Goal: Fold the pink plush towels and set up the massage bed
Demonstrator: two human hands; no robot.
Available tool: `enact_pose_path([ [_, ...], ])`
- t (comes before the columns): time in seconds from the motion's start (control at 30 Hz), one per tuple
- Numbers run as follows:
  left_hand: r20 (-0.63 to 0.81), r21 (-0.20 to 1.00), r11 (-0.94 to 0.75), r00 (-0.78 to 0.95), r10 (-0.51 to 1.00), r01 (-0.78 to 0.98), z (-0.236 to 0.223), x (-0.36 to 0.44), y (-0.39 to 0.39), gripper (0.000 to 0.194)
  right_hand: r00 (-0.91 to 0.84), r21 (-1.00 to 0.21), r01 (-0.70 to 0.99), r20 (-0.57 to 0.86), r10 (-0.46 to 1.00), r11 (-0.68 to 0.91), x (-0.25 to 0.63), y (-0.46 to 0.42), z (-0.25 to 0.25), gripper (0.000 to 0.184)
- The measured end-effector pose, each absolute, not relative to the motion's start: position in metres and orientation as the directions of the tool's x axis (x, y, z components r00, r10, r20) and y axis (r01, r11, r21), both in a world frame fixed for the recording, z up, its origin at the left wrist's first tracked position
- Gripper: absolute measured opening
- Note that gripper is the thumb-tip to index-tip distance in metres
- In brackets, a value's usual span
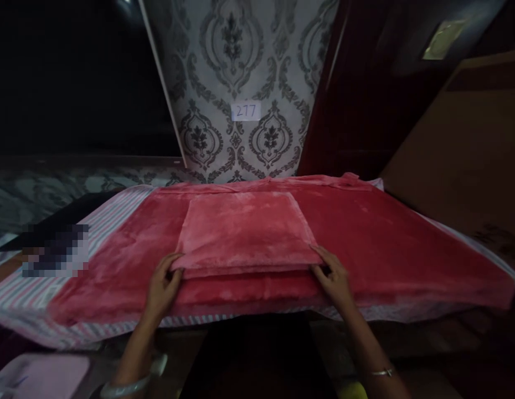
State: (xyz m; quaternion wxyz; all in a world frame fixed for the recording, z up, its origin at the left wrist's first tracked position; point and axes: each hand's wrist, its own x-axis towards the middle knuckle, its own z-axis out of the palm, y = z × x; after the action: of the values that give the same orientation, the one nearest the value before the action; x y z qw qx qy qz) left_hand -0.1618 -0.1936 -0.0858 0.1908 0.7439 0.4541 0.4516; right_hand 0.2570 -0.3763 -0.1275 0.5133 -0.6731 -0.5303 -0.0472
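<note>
A square of red plush cloth (245,227) lies on a larger spread of the same red plush fabric (365,249). Its near edge looks doubled, as if folded, and is slightly raised. My left hand (161,285) pinches the near left corner between thumb and fingers. At the near right corner, my right hand (334,280) grips the edge in the same way. I cannot tell whether the square is a separate piece or part of the larger fabric.
Beneath the red fabric is a striped cloth (103,221) on the table. A pixelated patch (56,250) hides something at the left. Patterned wallpaper (236,61) with a "277" label (246,111) stands behind. A large cardboard box (469,138) is at the right, a dark screen (75,77) at the left.
</note>
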Motion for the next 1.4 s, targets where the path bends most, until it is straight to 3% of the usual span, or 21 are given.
enact_pose_path([
  [0.1,0.478,0.751,-0.494,0.156,0.864,0.438,-0.08,-0.17,-0.197,0.047,0.455,-0.666,0.739,0.609,0.65,0.106,0.252,-0.379,-0.122,0.047],
  [0.2,0.528,0.759,-0.491,0.039,0.849,0.428,-0.067,-0.173,-0.2,0.053,0.516,-0.654,0.75,0.669,0.534,0.094,0.243,-0.372,-0.11,0.048],
  [0.3,0.639,0.621,-0.583,0.092,0.763,0.524,-0.043,-0.158,-0.2,0.054,0.423,-0.534,0.842,0.739,0.524,0.074,0.227,-0.352,-0.078,0.048],
  [0.4,0.689,0.408,-0.709,0.316,0.652,0.574,-0.016,-0.122,-0.194,0.055,0.28,-0.398,0.918,0.662,0.695,0.009,0.205,-0.325,-0.033,0.05],
  [0.5,0.595,0.211,-0.676,0.455,0.662,0.706,-0.003,-0.086,-0.185,0.059,0.235,-0.33,0.941,0.485,0.842,-0.073,0.188,-0.3,-0.005,0.057],
  [0.63,0.311,0.037,-0.5,0.466,0.829,0.865,-0.02,-0.062,-0.177,0.059,0.262,-0.357,0.919,0.228,0.938,-0.17,0.185,-0.284,-0.016,0.062],
  [0.77,0.193,-0.051,-0.467,0.468,0.862,0.883,-0.04,-0.06,-0.176,0.059,0.293,-0.374,0.902,0.163,0.942,-0.216,0.19,-0.283,-0.04,0.064],
  [0.9,0.151,-0.043,-0.459,0.459,0.875,0.888,-0.039,-0.059,-0.179,0.059,0.305,-0.349,0.907,0.155,0.94,-0.237,0.19,-0.285,-0.043,0.062],
  [1.07,0.163,0.062,-0.469,0.454,0.876,0.881,-0.036,-0.06,-0.188,0.06,0.296,-0.228,0.941,0.19,0.936,-0.251,0.191,-0.287,-0.051,0.059],
  [1.23,0.215,0.201,-0.487,0.447,0.868,0.85,-0.038,-0.064,-0.204,0.062,0.219,-0.102,0.976,0.358,0.908,-0.195,0.205,-0.283,-0.084,0.057],
  [1.4,0.275,0.285,-0.522,0.453,0.848,0.804,-0.044,-0.069,-0.206,0.066,0.111,-0.101,0.992,0.475,0.873,-0.072,0.222,-0.273,-0.117,0.061],
])
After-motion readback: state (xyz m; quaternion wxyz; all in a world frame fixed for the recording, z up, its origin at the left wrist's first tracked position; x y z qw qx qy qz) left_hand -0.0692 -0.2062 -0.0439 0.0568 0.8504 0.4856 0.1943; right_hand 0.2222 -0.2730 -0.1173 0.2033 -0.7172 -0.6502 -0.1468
